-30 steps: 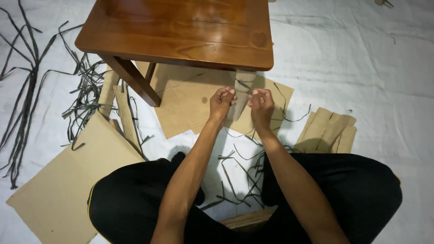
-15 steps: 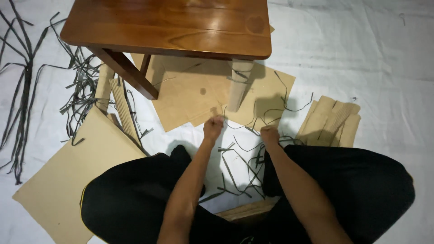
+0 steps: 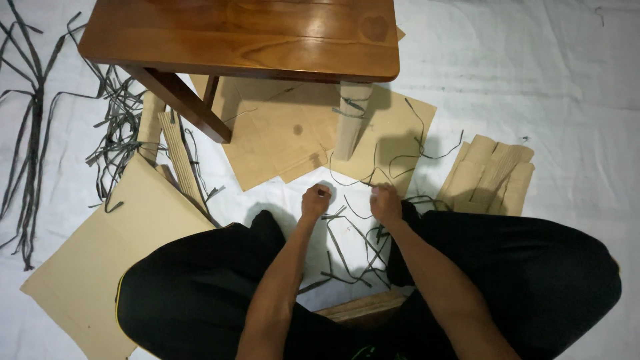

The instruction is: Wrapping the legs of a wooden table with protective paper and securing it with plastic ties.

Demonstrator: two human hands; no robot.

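Seated cross-legged on a white floor sheet, black trousers filling the lower frame. Left hand closed in a fist, pinching one end of a thin dark strip; right hand also closed, fingers curled on the strip's other end, though the exact contact there is too small to tell. The strip loops up from between the hands onto the brown cardboard sheets that lie under the wooden stool. The stool stands at the top of the sheet, its glossy seat towards the top edge, one pale leg coming down just above the hands and a dark leg slanting left. More loose dark strips lie tangled on the sheet between the knees, just below both hands. A large plain cardboard panel lies at the lower left, partly under the left knee. A stack of folded cardboard pieces sits to the right, beside the right knee. A long bundle of dark strips runs along the sheet's left edge, with a looser heap near the stool's left side. No labels or print visible on any cardboard.
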